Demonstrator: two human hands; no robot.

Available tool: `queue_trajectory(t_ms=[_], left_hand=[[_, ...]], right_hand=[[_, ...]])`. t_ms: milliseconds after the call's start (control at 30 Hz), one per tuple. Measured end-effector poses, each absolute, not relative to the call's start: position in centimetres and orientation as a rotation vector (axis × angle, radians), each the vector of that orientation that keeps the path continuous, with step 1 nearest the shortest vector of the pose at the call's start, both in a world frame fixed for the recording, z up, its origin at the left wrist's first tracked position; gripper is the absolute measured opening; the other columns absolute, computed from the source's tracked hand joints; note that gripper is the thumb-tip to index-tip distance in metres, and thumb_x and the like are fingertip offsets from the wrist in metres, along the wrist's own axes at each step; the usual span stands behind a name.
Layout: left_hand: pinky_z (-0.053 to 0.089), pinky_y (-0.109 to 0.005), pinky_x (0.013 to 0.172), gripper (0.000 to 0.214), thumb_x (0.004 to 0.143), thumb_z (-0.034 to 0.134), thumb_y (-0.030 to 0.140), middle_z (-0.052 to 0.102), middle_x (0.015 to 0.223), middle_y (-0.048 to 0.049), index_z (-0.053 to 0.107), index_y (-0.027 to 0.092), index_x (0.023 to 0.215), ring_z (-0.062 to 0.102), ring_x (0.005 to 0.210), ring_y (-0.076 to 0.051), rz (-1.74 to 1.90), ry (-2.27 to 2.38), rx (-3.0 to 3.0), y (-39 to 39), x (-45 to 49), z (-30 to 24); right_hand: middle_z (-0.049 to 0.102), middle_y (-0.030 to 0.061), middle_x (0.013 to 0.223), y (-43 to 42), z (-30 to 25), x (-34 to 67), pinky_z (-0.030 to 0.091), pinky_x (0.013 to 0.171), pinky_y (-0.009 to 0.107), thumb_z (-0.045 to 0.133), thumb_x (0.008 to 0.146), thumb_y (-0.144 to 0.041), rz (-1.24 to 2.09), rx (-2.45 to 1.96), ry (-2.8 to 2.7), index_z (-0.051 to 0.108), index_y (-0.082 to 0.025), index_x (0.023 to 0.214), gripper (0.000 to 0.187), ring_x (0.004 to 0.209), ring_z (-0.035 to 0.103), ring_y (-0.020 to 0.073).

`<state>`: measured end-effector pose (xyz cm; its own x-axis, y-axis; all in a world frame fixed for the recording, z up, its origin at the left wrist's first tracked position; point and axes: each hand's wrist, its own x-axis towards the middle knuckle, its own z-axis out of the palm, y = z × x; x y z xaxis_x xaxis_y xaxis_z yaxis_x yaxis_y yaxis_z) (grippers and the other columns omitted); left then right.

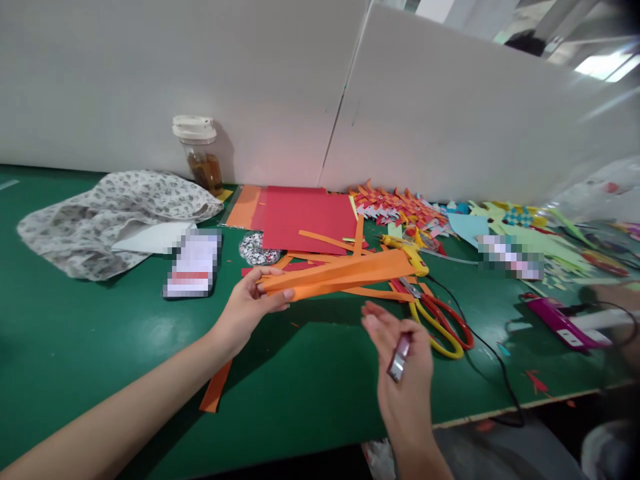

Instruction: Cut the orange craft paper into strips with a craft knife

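Above the desk (100, 347), pinches cut orange strips (345, 275) between left hand (247, 303) fingers, cradles a small tool (399, 360) in half-open right hand (407, 390); seemingly done cutting, not yet joining.

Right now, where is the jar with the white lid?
In the head view, the jar stands at the back left of the green table, against the white wall, just behind the flowered cloth.
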<state>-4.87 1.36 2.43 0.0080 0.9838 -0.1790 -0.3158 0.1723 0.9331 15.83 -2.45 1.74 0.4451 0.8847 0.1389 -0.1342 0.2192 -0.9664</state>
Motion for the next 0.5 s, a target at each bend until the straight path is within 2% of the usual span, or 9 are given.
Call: queue_trajectory(t_ms=[100,167,333,433,500], left_hand=[[0.054,-0.016,0.059,0.043,0.062,0.083,0.025,0.061,0.08,0.0037,0.054,0.018,0.093,0.062,0.067,-0.007,1.172,1.044,0.885,0.9,-4.4,2.5],[0.053,-0.017,0.058,0.043,0.064,0.082,0.025,0.062,0.077,0.0036,0.053,0.018,0.095,0.061,0.063,-0.007,1.105,1.022,0.932,0.6,-4.0,2.6],[0.051,-0.017,0.055,0.042,0.066,0.08,0.027,0.059,0.066,0.0066,0.053,0.019,0.098,0.061,0.056,-0.007,1.03,1.047,1.028,0.1,-3.7,2.6],[0.049,-0.016,0.052,0.04,0.066,0.079,0.027,0.056,0.06,0.0086,0.052,0.019,0.095,0.061,0.052,-0.007,1.016,1.072,1.052,0.0,-3.6,2.5],[0.049,-0.017,0.051,0.04,0.066,0.079,0.027,0.055,0.059,0.0091,0.052,0.02,0.094,0.061,0.051,-0.008,1.011,1.086,1.056,0.1,-3.7,2.5]], right_hand=[[0.073,0.0041,0.091,-3.2,2.1,12.8,0.052,0.09,0.042,0.079,0.072,-0.023,1.141,-1.08,-0.802,0.038,-0.024,0.083,0.043,0.095,0.07,0.0211],[0.073,0.0012,0.088,-3.3,2.3,11.4,0.054,0.085,0.039,0.081,0.069,-0.022,1.214,-1.035,-0.737,0.038,-0.024,0.082,0.045,0.09,0.071,0.0201],[0.072,0.0002,0.091,-2.6,2.4,10.7,0.058,0.074,0.036,0.085,0.058,-0.018,1.127,-1.022,-0.553,0.041,-0.023,0.08,0.049,0.085,0.071,0.0203],[0.072,0.0002,0.094,-2.3,2.6,11.6,0.059,0.073,0.035,0.084,0.058,-0.017,1.054,-1.039,-0.506,0.05,-0.022,0.087,0.045,0.089,0.07,0.0202],[0.072,-0.0028,0.089,-2.2,2.8,12.6,0.06,0.072,0.031,0.083,0.059,-0.016,0.995,-1.043,-0.51,0.05,-0.022,0.084,0.042,0.087,0.07,0.0175]])
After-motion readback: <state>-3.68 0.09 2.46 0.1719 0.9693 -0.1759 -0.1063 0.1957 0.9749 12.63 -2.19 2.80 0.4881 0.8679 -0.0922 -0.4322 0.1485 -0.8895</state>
